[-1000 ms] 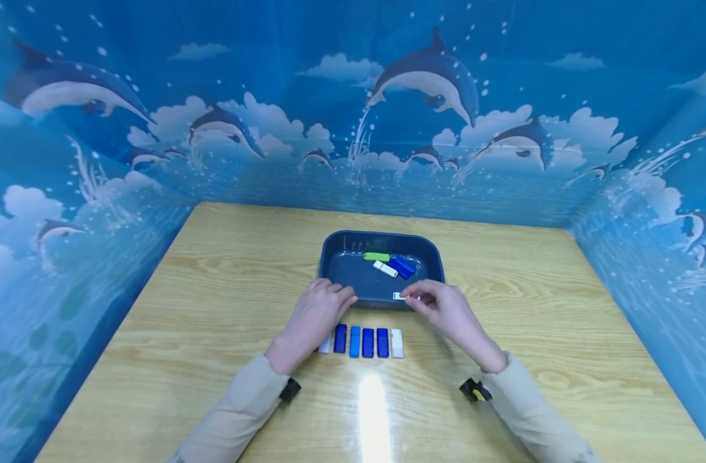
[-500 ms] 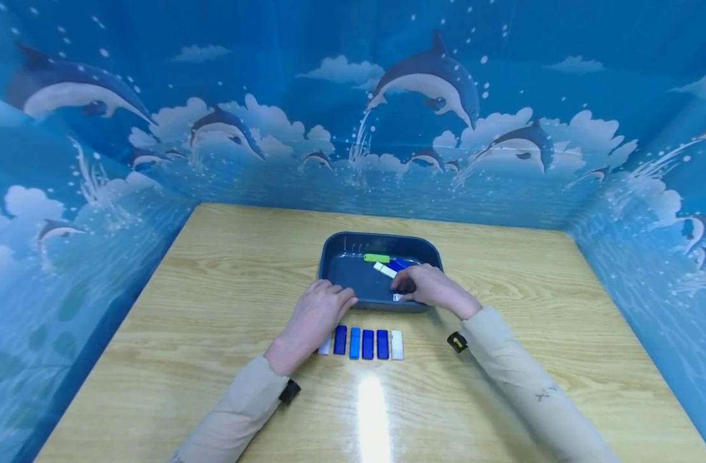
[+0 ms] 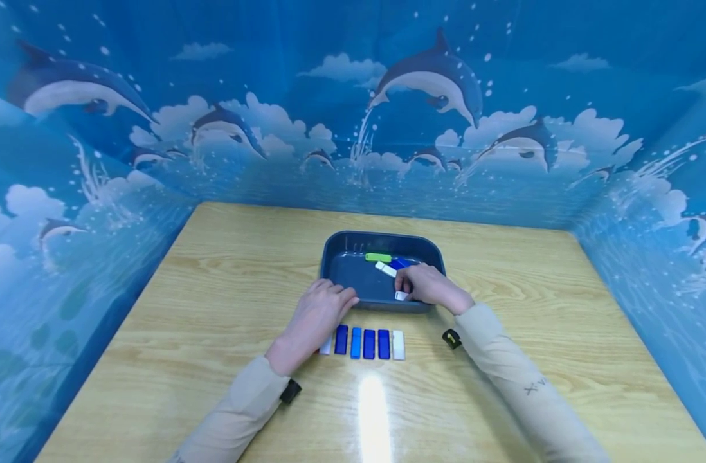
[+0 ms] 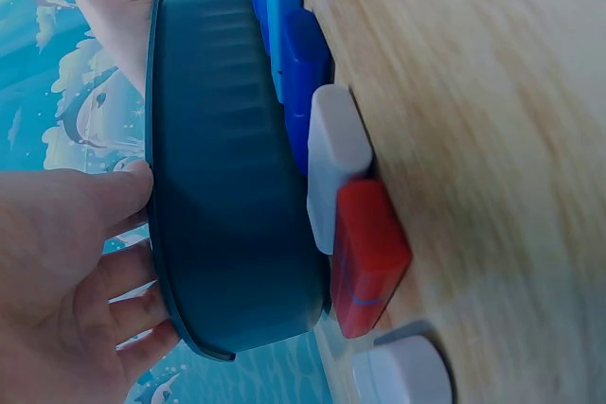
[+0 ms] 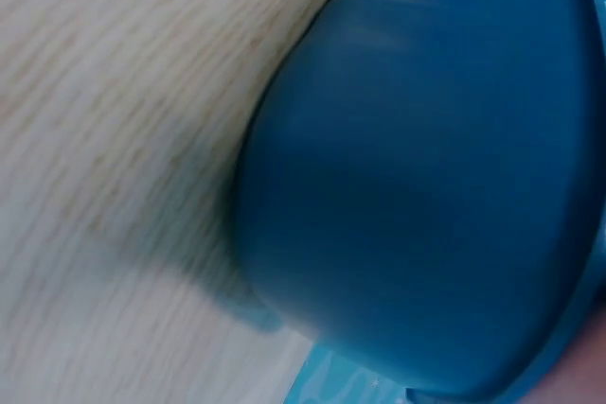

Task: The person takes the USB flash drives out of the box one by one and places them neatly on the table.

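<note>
My left hand [image 3: 317, 310] grips the near left rim of a dark blue plastic bin [image 3: 352, 275], thumb at the rim and fingers over it. Inside the bin, my right hand [image 3: 425, 284] pinches a small white USB stick [image 3: 400, 296] beside the near wall; its fingertips partly hide it. Farther back in the bin lie a green stick [image 3: 378, 257], a white stick [image 3: 386, 269] and blue pieces [image 3: 398, 263], partly behind the right hand. In the right wrist view only a blurred edge of that hand [image 5: 579, 374] shows.
Before the bin stands a row of sticks on the wooden table [image 3: 243, 270]: a white one [image 3: 398, 345], several blue ones [image 3: 369, 344], another white one [image 4: 336, 149] and a red one [image 4: 367, 257]. A white rounded piece [image 4: 405, 372] lies beyond the red one. A dolphin-print curtain [image 3: 307, 83] surrounds the table.
My right hand has moved forward and down into the bin, to the white stick by the near wall, which has turned slightly. The left hand has stayed at the rim.
</note>
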`<state>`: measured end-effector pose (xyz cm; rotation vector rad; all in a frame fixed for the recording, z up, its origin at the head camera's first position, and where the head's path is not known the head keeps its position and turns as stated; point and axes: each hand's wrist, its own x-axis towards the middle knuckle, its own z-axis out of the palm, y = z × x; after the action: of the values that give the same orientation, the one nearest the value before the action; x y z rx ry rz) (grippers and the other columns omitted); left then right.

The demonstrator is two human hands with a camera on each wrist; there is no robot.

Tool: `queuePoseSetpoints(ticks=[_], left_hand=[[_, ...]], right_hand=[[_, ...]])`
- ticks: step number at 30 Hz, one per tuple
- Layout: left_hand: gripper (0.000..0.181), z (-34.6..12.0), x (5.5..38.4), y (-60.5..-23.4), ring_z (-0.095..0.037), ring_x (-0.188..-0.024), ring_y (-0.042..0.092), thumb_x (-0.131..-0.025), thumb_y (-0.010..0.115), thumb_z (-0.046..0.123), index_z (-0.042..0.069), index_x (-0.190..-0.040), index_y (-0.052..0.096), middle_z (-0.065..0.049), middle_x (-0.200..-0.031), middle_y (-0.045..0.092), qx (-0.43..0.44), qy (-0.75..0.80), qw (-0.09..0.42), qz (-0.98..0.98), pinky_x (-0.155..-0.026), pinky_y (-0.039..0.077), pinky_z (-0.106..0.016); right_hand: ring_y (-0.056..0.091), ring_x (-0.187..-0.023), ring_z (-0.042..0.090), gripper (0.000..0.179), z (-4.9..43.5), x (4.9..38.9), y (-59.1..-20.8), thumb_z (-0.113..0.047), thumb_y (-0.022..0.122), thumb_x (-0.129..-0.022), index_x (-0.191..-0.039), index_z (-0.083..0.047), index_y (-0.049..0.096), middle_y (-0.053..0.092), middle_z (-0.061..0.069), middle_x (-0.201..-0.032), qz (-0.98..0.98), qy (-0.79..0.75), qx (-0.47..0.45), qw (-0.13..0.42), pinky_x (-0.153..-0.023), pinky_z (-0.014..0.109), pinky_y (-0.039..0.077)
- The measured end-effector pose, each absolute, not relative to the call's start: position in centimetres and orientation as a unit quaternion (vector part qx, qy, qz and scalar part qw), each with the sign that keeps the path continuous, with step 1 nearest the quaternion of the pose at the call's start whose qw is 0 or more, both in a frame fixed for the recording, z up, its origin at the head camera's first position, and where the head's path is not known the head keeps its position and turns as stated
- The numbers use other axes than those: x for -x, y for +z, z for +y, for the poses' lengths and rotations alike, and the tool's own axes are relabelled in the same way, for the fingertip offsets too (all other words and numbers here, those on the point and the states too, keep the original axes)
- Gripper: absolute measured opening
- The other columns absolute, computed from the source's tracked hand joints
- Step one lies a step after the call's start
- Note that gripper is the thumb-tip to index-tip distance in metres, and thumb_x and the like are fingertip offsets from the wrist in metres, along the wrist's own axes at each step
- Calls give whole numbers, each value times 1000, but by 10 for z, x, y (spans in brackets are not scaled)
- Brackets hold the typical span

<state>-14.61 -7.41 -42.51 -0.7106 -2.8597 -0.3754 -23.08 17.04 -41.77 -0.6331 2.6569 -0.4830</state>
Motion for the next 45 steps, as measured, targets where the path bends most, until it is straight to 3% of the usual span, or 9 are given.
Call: queuePoseSetpoints(ticks=[7,13,17,25,31,39,45], left_hand=[[24,-74,146,-424,-19,-101,67,-106,56,31,17,-112,74,0,-107,76,238,-133,81,-959,-111,45,-45],[25,-73,147,-424,-19,-101,67,-106,55,32,18,-113,74,1,-108,76,236,-127,76,-960,-111,44,-45],[25,-72,147,-424,-18,-101,67,-106,55,32,18,-113,74,1,-108,76,234,-123,74,-962,-111,44,-44],[26,-71,147,-424,-18,-100,66,-106,54,33,18,-113,74,1,-107,76,235,-122,79,-961,-111,44,-43],[24,-72,147,-424,-18,-98,67,-106,56,31,17,-111,74,0,-105,76,240,-132,88,-958,-111,45,-44],[25,-74,146,-424,-20,-99,67,-106,56,31,16,-112,74,-1,-106,76,239,-137,87,-957,-111,45,-44],[25,-74,146,-424,-19,-100,67,-106,55,31,17,-112,74,0,-107,76,237,-128,84,-959,-111,45,-44]], right_hand=[[59,-73,12,17,171,230,-420,-8,83,-84,-89,-14,68,64,-2,-80,947,-176,220,155,-72,34,52],[60,-73,13,15,172,229,-421,-11,80,-88,-102,-12,75,66,-1,-83,950,-198,222,94,-69,34,52],[64,-76,16,21,175,226,-420,-7,76,-91,-112,-10,75,68,4,-91,943,-252,211,50,-67,33,54],[70,-94,29,31,182,200,-400,-4,69,-96,-127,-9,67,68,13,-112,906,-397,147,17,-74,41,61],[71,-82,23,34,191,169,-391,-7,68,-97,-131,-9,64,65,14,-112,880,-457,123,39,-73,50,61],[72,-81,21,35,200,129,-399,-7,72,-94,-128,-8,65,63,16,-114,856,-500,80,110,-76,44,62],[72,-77,22,33,201,113,-417,-1,73,-91,-123,-4,66,65,15,-110,848,-506,69,143,-69,38,63]])
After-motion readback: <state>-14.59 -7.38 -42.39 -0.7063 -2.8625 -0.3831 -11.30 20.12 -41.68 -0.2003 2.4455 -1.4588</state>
